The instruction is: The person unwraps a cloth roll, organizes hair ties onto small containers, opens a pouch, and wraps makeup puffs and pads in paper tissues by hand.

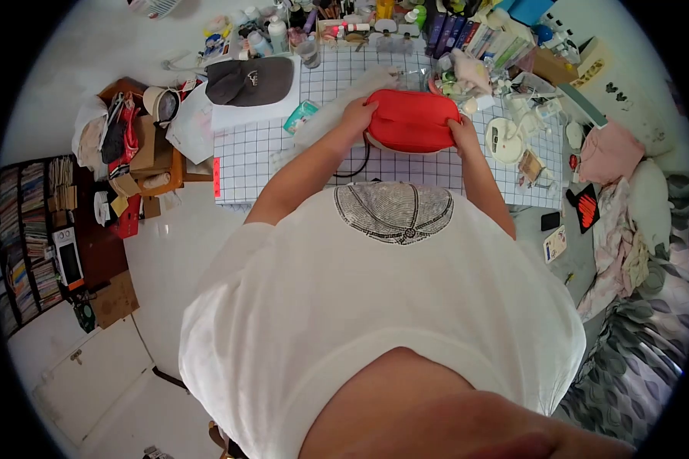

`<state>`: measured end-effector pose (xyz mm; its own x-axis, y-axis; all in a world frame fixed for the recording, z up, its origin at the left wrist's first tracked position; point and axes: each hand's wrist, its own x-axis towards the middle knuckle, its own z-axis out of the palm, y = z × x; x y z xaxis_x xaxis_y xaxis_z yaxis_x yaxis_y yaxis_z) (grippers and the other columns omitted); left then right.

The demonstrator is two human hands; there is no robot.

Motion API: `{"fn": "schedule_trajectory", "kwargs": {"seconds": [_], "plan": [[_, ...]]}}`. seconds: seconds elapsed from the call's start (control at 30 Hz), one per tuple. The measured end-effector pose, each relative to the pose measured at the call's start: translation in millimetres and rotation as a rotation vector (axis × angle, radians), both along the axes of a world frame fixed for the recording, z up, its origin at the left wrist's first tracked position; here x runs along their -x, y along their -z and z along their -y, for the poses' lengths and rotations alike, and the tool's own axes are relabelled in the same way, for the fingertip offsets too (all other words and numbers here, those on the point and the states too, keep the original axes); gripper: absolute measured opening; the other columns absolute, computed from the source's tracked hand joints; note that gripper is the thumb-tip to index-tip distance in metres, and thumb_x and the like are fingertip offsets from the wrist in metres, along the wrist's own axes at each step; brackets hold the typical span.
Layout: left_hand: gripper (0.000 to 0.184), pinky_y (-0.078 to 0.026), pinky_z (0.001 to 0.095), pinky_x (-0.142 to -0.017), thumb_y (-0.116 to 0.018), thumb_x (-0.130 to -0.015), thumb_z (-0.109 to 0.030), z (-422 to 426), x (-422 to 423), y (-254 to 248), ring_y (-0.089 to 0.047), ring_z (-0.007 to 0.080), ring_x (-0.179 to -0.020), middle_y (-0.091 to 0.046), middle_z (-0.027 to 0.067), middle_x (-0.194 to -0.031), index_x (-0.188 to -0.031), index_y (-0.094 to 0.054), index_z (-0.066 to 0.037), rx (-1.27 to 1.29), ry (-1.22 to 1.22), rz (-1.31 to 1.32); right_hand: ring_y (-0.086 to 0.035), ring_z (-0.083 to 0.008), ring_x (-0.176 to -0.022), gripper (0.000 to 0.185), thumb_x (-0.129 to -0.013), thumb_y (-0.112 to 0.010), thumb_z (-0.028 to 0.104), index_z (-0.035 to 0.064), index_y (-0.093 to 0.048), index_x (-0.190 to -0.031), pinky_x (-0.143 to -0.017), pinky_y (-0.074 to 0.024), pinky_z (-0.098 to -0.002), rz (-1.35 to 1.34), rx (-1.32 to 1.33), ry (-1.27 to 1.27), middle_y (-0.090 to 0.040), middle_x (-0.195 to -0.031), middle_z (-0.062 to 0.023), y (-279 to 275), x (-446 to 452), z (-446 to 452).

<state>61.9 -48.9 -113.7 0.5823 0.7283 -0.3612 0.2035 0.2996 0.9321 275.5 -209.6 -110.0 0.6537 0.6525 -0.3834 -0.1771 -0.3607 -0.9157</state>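
Observation:
A red zippered bag (413, 121) is held above the grid-patterned table between my two hands. My left hand (358, 115) grips its left end, with the thumb on the upper face. At the right end my right hand (462, 133) pinches the bag's edge, fingers partly hidden behind it. Just left of the bag lies crumpled clear plastic (329, 122), and a dark cord loop (354, 170) shows under its lower left corner. A small teal packet (301, 116) is beside the plastic.
A dark cap (251, 81) rests at the table's left on a white sheet (256, 113). Bottles, books (482, 42) and small items crowd the back edge. On the right are a round white object (505, 141) and a black phone (550, 222).

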Motion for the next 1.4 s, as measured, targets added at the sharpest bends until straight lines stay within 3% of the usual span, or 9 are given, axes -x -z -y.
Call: {"fn": "schedule_trajectory", "kwargs": {"seconds": [0.17, 0.27, 0.43, 0.53, 0.8, 0.97, 1.17, 1.27, 1.4], "plan": [[0.03, -0.043, 0.0301, -0.066, -0.054, -0.078, -0.029, -17, 6, -15, -0.059, 0.0225, -0.074, -0.063, 0.0114, -0.081, -0.091, -0.061, -0.003, -0.235, -0.097, 0.012, -0.055, -0.0169, -0.077, 0.041, -0.073, -0.055, 0.016, -0.0051, -0.048, -0.108, -0.068, -0.0434, -0.0263, 0.085, 0.023, -0.008, -0.057, -0.09, -0.0122, -76, 7, -6], [0.031, -0.043, 0.0295, -0.066, -0.056, -0.077, -0.031, -21, 22, -65, -0.059, 0.0219, -0.073, -0.063, 0.0105, -0.08, -0.091, -0.062, -0.004, -0.32, -0.158, 0.001, -0.055, -0.0168, -0.078, 0.042, -0.073, -0.055, 0.016, -0.0051, -0.048, -0.108, -0.068, -0.0435, -0.0263, 0.07, -0.126, -0.025, -0.057, -0.092, -0.0128, -115, 30, -18], [0.032, -0.041, 0.0266, -0.069, -0.055, -0.078, -0.031, -52, 54, -89, -0.056, 0.0169, -0.073, -0.06, 0.0082, -0.078, -0.093, -0.059, -0.003, -0.516, -0.409, 0.013, -0.055, -0.0172, -0.08, 0.042, -0.073, -0.056, 0.015, -0.004, -0.045, -0.108, -0.068, -0.0442, -0.026, 0.013, -0.27, -0.043, -0.055, -0.094, -0.0132, -105, 56, -63], [0.03, -0.041, 0.0269, -0.068, -0.053, -0.079, -0.03, -67, 78, -92, -0.055, 0.0174, -0.072, -0.06, 0.0087, -0.078, -0.091, -0.058, -0.002, -0.458, -0.566, 0.082, -0.055, -0.0185, -0.08, 0.041, -0.072, -0.056, 0.012, -0.003, -0.042, -0.108, -0.068, -0.0457, -0.0276, -0.111, -0.271, -0.059, -0.054, -0.093, -0.0141, -103, 90, -91], [0.023, -0.041, 0.0269, -0.067, -0.056, -0.078, -0.023, -84, 184, -50, -0.054, 0.0141, -0.072, -0.059, 0.0063, -0.076, -0.083, -0.059, -0.001, -0.388, -0.775, -0.083, -0.054, -0.0209, -0.084, 0.049, -0.07, -0.055, 0.007, -0.0025, -0.037, -0.115, -0.07, -0.0475, -0.0306, -0.396, -0.307, -0.256, -0.05, -0.099, -0.0157, -61, 167, -169], [0.033, -0.04, 0.0298, -0.08, -0.056, -0.076, -0.015, -96, 234, -41, -0.052, 0.0218, -0.089, -0.055, 0.015, -0.095, -0.101, -0.05, 0.004, -0.491, -0.906, 0.018, -0.054, -0.023, -0.086, 0.05, -0.069, -0.053, 0.004, -0.0022, -0.036, -0.116, -0.07, -0.0477, -0.0318, -0.601, -0.31, -0.272, -0.049, -0.101, -0.0155, -33, 235, -200], [0.063, -0.023, 0.0366, -0.099, -0.059, -0.071, -0.019, -104, 262, -24, -0.028, 0.0366, -0.117, -0.024, 0.0269, -0.129, -0.124, -0.032, 0.002, -0.673, -0.828, -0.358, -0.045, -0.0236, -0.105, 0.055, -0.071, -0.048, -0.003, 0.0037, -0.027, -0.122, -0.085, -0.0433, -0.0382, -0.657, -0.311, -0.199, -0.041, -0.116, -0.0136, -15, 304, -209], [0.074, -0.018, 0.0374, -0.101, -0.061, -0.069, -0.025, -95, 258, -9, -0.018, 0.0405, -0.122, -0.009, 0.0306, -0.133, -0.129, -0.025, 0.0, -0.586, -0.759, -0.571, -0.045, -0.0233, -0.106, 0.057, -0.074, -0.05, -0.003, 0.005, -0.023, -0.123, -0.088, -0.0409, -0.0356, -0.642, -0.378, -0.239, -0.037, -0.121, -0.0126, 32, 319, -218], [0.074, -0.011, 0.0461, -0.102, -0.059, -0.07, -0.025, -80, 252, 13, -0.01, 0.0442, -0.124, -0.006, 0.0312, -0.134, -0.131, -0.023, -0.005, -0.797, -0.732, -0.561, -0.046, -0.0225, -0.106, 0.047, -0.082, -0.05, 0.009, 0.0049, -0.027, -0.123, -0.086, -0.0411, -0.033, -0.665, -0.292, -0.303, -0.04, -0.12, -0.012, 15, 314, -204]]}}
